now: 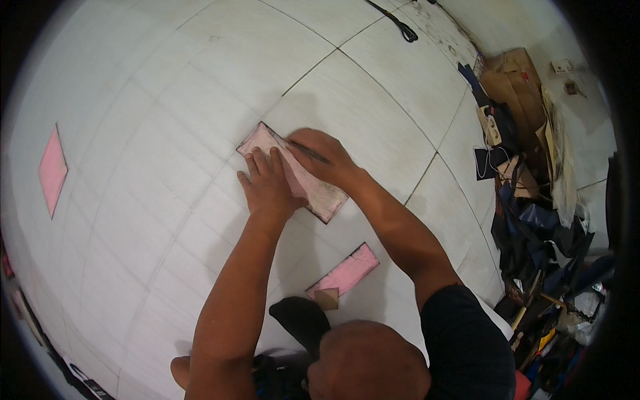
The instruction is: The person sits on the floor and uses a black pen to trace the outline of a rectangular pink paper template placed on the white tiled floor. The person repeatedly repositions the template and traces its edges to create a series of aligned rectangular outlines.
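Note:
A pink, roughly rectangular flat piece with dark edges (pixel 319 193) lies slantwise on the pale surface under both hands. My left hand (pixel 267 181) presses down on it with the fingers spread. A slim dark pen (pixel 309 153) is gripped in my right hand (pixel 327 155), which rests along the piece's upper right edge. The pen's tip is hidden by my fingers. Closer to me lies a smaller pink strip (pixel 352 270), with a small brown square (pixel 327 299) overlapping its lower end.
A pink diamond-shaped piece (pixel 53 171) lies far left. Faint lines cross the pale surface; darker tile joints show at the right. Bags, cloth and cables (pixel 527 200) are heaped along the right wall. A black looped cord (pixel 405 31) lies at the top. My bent knee (pixel 370 363) is at the lower edge.

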`<move>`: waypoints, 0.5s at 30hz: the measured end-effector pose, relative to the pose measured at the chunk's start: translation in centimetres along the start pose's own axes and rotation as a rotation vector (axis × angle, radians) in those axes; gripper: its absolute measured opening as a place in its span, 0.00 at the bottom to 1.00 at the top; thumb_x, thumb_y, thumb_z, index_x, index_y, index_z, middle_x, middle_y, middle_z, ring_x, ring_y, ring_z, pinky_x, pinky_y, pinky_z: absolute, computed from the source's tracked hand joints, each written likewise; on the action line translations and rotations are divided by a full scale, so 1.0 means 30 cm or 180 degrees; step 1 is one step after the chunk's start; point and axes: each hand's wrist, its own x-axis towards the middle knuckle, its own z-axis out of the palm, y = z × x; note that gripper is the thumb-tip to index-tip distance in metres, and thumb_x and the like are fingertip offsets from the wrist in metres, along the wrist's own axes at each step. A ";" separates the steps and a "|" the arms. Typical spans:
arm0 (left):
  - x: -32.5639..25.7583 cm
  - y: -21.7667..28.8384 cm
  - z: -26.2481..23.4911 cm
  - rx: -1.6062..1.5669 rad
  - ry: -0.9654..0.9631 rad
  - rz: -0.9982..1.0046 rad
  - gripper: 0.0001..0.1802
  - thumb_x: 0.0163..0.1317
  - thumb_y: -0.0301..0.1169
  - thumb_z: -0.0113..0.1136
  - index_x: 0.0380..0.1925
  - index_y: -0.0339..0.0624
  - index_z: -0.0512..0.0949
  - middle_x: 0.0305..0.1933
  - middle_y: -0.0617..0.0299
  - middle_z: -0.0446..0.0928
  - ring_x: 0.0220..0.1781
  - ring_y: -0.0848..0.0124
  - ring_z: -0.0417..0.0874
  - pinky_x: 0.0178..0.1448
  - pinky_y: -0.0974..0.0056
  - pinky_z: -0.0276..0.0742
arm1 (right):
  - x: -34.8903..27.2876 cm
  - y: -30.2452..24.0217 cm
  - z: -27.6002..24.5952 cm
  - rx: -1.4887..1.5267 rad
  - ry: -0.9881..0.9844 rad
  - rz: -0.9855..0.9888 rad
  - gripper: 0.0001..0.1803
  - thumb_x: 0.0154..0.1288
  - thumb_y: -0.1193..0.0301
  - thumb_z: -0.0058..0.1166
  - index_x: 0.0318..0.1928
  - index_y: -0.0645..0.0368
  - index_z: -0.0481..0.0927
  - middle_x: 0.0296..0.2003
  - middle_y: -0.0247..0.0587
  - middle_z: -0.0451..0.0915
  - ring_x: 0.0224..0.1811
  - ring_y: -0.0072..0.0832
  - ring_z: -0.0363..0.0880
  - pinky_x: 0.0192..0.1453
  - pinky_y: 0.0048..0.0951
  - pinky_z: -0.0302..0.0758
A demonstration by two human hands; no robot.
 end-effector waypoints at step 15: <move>-0.004 0.000 -0.006 -0.0340 0.0072 -0.0019 0.72 0.43 0.53 0.86 0.81 0.42 0.50 0.83 0.38 0.47 0.87 0.41 0.45 0.80 0.31 0.56 | -0.488 -0.031 -0.205 -0.0019 0.0299 0.0923 0.10 0.73 0.69 0.61 0.49 0.61 0.83 0.41 0.46 0.85 0.44 0.41 0.85 0.49 0.39 0.80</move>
